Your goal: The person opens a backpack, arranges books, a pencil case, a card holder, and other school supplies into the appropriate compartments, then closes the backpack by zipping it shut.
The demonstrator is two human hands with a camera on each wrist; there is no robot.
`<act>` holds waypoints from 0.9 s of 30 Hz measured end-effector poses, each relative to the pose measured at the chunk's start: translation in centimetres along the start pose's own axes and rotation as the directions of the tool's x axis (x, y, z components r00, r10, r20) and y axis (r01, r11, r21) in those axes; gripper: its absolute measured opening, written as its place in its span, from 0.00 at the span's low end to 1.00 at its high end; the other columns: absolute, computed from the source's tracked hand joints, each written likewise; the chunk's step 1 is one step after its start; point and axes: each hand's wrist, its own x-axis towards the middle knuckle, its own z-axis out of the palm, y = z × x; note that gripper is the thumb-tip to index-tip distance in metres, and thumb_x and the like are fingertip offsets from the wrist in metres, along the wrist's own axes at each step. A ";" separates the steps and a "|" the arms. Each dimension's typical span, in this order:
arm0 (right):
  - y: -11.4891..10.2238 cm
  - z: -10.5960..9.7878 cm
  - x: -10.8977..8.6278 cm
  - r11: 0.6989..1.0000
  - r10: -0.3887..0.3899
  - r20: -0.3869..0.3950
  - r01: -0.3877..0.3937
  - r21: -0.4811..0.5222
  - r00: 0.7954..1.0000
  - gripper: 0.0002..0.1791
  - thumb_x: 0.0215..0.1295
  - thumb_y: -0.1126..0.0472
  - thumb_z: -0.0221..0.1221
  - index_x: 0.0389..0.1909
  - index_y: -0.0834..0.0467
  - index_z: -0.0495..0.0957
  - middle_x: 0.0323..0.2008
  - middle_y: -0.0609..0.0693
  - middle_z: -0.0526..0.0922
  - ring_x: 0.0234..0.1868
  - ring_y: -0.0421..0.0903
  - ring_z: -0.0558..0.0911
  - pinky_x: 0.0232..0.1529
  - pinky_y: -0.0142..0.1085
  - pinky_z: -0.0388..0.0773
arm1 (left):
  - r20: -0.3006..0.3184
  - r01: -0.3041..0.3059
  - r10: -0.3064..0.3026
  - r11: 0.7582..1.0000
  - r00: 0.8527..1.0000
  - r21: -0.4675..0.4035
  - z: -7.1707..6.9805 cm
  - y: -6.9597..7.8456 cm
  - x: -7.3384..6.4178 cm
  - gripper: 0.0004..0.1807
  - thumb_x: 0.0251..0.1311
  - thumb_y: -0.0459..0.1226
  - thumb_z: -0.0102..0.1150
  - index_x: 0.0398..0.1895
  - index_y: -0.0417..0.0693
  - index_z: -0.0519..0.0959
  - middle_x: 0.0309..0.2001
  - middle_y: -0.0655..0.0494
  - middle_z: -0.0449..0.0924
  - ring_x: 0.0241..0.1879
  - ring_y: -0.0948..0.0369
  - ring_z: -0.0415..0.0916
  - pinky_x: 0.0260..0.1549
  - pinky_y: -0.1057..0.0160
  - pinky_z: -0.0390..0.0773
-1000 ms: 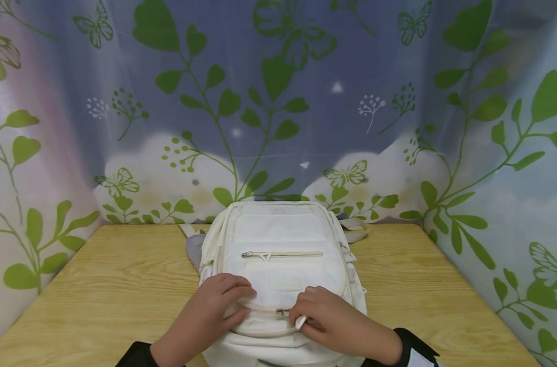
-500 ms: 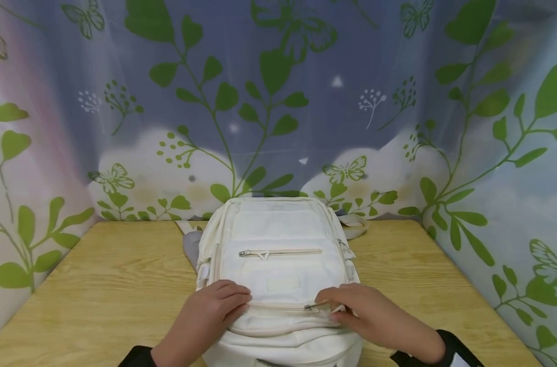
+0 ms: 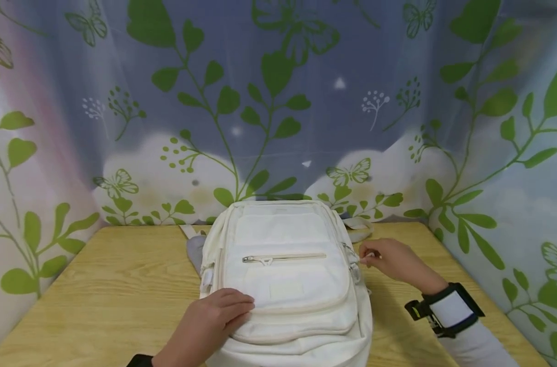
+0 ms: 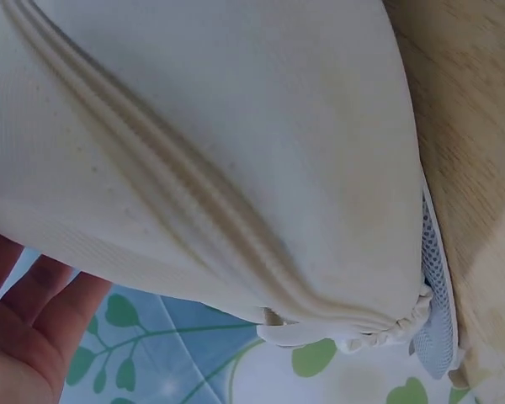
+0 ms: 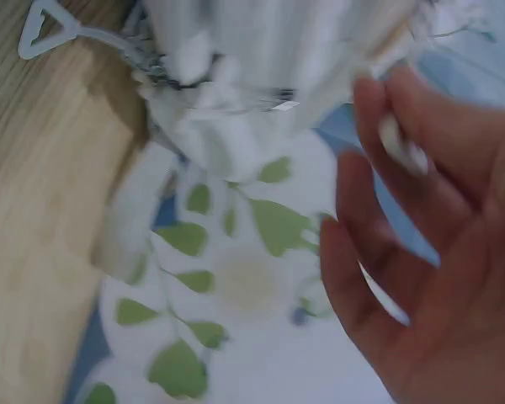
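A cream backpack (image 3: 280,229) lies on its back on the table, front side up. My left hand (image 3: 219,316) rests on its lower left front, fingers fairly straight; in the left wrist view those fingers (image 4: 50,290) reach past the bag's edge. Beside the bag's right side, my right hand (image 3: 398,262) pinches a white zipper pull (image 5: 400,147) between thumb and forefinger. The other fingers are loosely bent. Across the upper front runs a short pocket zipper (image 3: 285,257) with a triangular pull. The curved zipper line (image 3: 301,308) below it looks closed along the bottom.
The wooden table (image 3: 136,275) extends on both sides of the bag. A grey padded strap (image 3: 196,251) sticks out at left, and a strap loop (image 3: 361,228) at back right. A leaf-patterned curtain (image 3: 278,117) encloses the back and sides.
My right hand has pulled the zipper pull rightward along the lower front, then round the corner and up the bag's right side. My left hand has stayed at the lower left.
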 end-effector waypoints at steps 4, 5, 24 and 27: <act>0.9 2.0 2.6 0.987 0.156 -0.123 -0.149 0.065 0.980 0.04 0.62 0.60 0.59 0.29 0.55 0.75 0.26 0.47 0.77 0.24 0.40 0.70 0.25 0.34 0.65 | 0.012 0.045 -0.045 0.998 0.999 -0.032 0.1 -0.2 0.2 0.10 0.47 0.39 0.69 0.35 0.58 0.85 0.40 0.69 0.82 0.41 0.69 0.78 0.39 0.68 0.78; 1.0 2.5 3.1 0.980 0.188 -0.149 -0.174 0.099 0.971 0.05 0.62 0.60 0.59 0.29 0.56 0.75 0.27 0.49 0.78 0.26 0.42 0.72 0.27 0.35 0.66 | 0.015 0.061 -0.060 0.997 0.998 -0.037 0.1 -0.4 0.2 0.09 0.48 0.39 0.68 0.35 0.59 0.85 0.40 0.69 0.82 0.42 0.68 0.77 0.41 0.67 0.77; -4.4 5.4 -3.8 0.643 0.235 0.329 -0.400 0.654 0.915 0.42 0.72 0.47 0.45 0.73 0.54 0.28 0.70 0.65 0.24 0.70 0.68 0.29 0.63 0.68 0.36 | 0.522 0.788 -0.600 0.363 0.606 -0.497 1.7 -1.0 -3.5 0.45 0.67 0.43 0.47 0.69 0.28 0.31 0.68 0.24 0.33 0.68 0.31 0.33 0.63 0.33 0.38; -4.8 6.1 -3.7 0.639 0.218 0.319 -0.382 0.667 0.923 0.45 0.70 0.48 0.47 0.73 0.53 0.27 0.70 0.64 0.23 0.70 0.67 0.27 0.62 0.69 0.35 | 0.523 0.787 -0.601 0.345 0.604 -0.512 1.8 -0.6 -3.5 0.46 0.67 0.43 0.47 0.69 0.29 0.29 0.69 0.25 0.30 0.69 0.32 0.30 0.62 0.33 0.35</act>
